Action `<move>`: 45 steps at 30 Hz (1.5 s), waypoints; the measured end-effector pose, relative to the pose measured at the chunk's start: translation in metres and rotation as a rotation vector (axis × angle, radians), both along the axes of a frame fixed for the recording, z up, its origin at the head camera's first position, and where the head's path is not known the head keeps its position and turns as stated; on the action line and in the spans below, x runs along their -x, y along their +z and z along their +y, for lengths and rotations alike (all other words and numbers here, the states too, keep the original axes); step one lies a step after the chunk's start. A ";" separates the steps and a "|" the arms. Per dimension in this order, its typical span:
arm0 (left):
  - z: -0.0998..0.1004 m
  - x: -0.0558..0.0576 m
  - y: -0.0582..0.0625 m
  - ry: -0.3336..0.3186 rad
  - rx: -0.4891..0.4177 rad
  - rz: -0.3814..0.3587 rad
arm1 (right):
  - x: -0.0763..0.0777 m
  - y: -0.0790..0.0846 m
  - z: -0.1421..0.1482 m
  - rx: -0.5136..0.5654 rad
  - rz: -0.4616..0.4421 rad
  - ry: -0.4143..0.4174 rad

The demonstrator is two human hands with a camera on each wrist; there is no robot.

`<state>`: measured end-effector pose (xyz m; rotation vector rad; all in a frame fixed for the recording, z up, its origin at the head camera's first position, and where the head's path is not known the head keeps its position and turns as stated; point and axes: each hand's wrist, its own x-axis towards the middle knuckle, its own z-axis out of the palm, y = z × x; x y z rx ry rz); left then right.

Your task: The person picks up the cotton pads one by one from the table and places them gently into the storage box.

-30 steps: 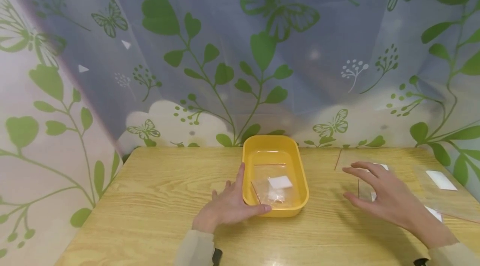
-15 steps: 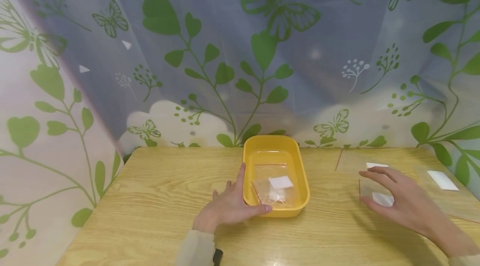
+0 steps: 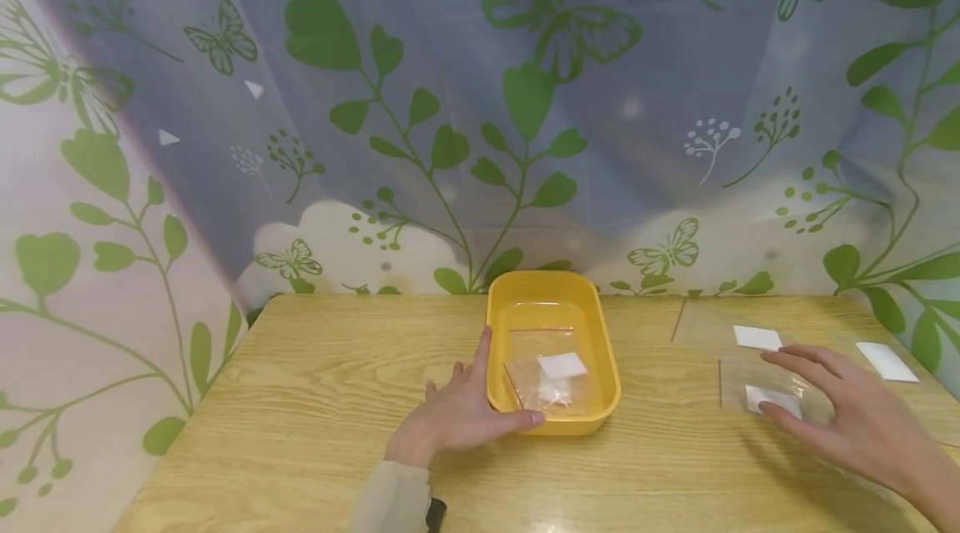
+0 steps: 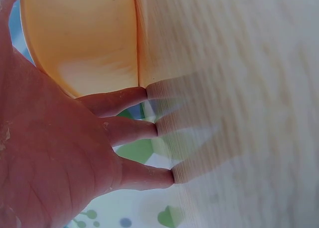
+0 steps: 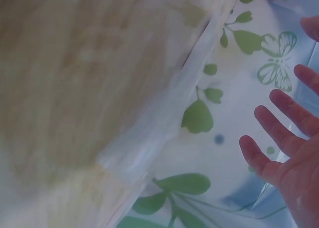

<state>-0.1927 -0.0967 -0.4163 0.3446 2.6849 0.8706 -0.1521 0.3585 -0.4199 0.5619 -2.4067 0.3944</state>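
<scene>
Mainly, flat film is the weak spot: if the right hand (image 3: 862,412) drags the near zip bag (image 3: 753,374) sideways, it could crease or tug a neighbour; can't tell whether bags overlap under the palm. The yellow tray (image 3: 543,287) could skid too if the left hand (image 3: 457,416) leans hard on its near-left corner. Right fingers are spread apart, nothing between them; left thumb lies over the tray's near rim, index along its left side, other three splayed, tips on the wood-grain table (image 3: 300,399). Bag sits on the table right of the tray, partly hidden by the right hand. Looks thin, clear, slightly wrinkled, red zip line (image 3: 720,383) at its left edge, white label (image 3: 772,395) showing. Similar bags (image 3: 555,393) lie in the tray.
</scene>
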 end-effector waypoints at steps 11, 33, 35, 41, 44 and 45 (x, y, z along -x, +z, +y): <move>0.000 0.000 0.001 0.006 0.006 -0.005 | -0.009 -0.013 0.031 0.056 0.063 -0.014; 0.000 0.000 0.001 0.004 0.007 -0.001 | -0.013 -0.043 0.079 0.175 0.116 0.019; 0.000 -0.001 0.001 0.006 0.007 -0.004 | -0.017 -0.046 0.082 0.137 0.056 -0.042; 0.001 -0.001 0.001 0.010 0.009 -0.005 | -0.026 -0.050 0.091 -0.020 -0.204 -0.195; 0.001 -0.001 0.001 0.008 0.006 -0.004 | -0.026 -0.049 0.093 -0.067 -0.262 -0.200; 0.001 -0.001 0.001 0.007 0.008 -0.002 | -0.026 -0.049 0.094 -0.074 -0.276 -0.203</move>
